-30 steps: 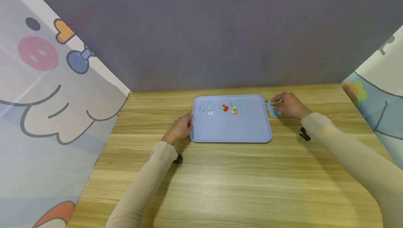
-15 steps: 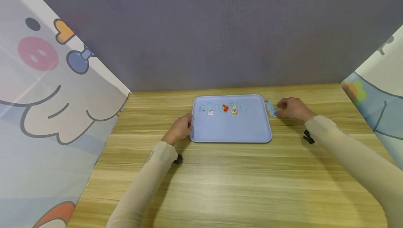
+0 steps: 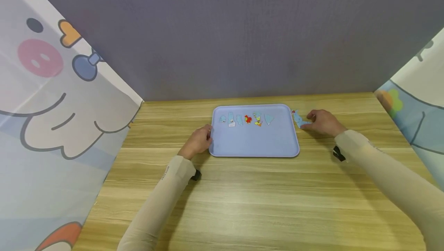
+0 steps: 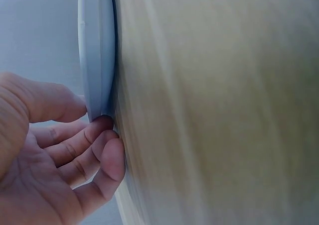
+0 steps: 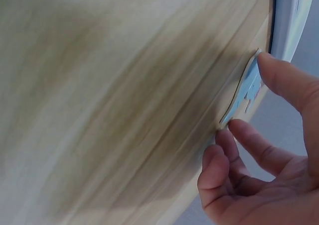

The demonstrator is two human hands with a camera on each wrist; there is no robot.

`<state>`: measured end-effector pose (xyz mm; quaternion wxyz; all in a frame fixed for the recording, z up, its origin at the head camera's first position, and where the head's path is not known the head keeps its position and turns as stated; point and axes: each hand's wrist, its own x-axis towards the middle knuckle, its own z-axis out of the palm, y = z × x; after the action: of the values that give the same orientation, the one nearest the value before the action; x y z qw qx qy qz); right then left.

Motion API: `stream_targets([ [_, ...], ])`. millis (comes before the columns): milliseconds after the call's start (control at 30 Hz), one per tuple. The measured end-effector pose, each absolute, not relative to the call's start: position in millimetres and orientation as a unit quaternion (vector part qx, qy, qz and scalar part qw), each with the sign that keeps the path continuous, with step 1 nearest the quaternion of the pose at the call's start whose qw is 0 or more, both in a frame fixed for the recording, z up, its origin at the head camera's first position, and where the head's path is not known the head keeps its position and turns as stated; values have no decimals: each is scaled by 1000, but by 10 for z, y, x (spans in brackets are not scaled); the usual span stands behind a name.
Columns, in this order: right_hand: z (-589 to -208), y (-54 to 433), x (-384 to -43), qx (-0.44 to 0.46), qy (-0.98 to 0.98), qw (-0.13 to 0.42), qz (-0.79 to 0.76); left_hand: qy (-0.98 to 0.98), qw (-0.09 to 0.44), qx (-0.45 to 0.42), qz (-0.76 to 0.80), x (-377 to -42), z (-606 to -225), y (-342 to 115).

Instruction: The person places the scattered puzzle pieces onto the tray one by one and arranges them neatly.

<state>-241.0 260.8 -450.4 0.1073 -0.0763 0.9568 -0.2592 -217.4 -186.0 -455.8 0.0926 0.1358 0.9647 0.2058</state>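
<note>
A pale blue tray (image 3: 254, 143) lies on the wooden table. At its left rim, my left hand (image 3: 198, 140) grips the edge between thumb and fingers; the left wrist view shows the thumb (image 4: 60, 103) on the upper side. Just past the tray's right edge, my right hand (image 3: 322, 122) pinches a flat light blue puzzle piece (image 5: 244, 88), its thumb at one end and index finger at the other. Another blue piece with a red spot (image 3: 296, 113) lies against or near it; whether they touch I cannot tell.
Inside the tray, along its far side, runs a row of several flat pieces, among them a red bird-like piece (image 3: 248, 119), a yellow one (image 3: 258, 119) and a light blue triangle (image 3: 268, 118). A grey wall (image 3: 256, 50) rises behind the table.
My right hand drew back slightly to the right, off the blue pieces, then took one between thumb and index finger. That piece now angles out to the right. My left hand stays put.
</note>
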Motion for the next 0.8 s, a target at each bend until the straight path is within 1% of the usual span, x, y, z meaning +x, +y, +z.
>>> stream_targets([
  [533, -4494, 2569, -2390, -50, 967, 108, -226, 965, 99, 133, 206, -2174, -4563, -1861],
  [800, -4503, 2538, -2428, -77, 959, 112, -247, 964, 100, 133, 208, -2178, -4561, -1864],
])
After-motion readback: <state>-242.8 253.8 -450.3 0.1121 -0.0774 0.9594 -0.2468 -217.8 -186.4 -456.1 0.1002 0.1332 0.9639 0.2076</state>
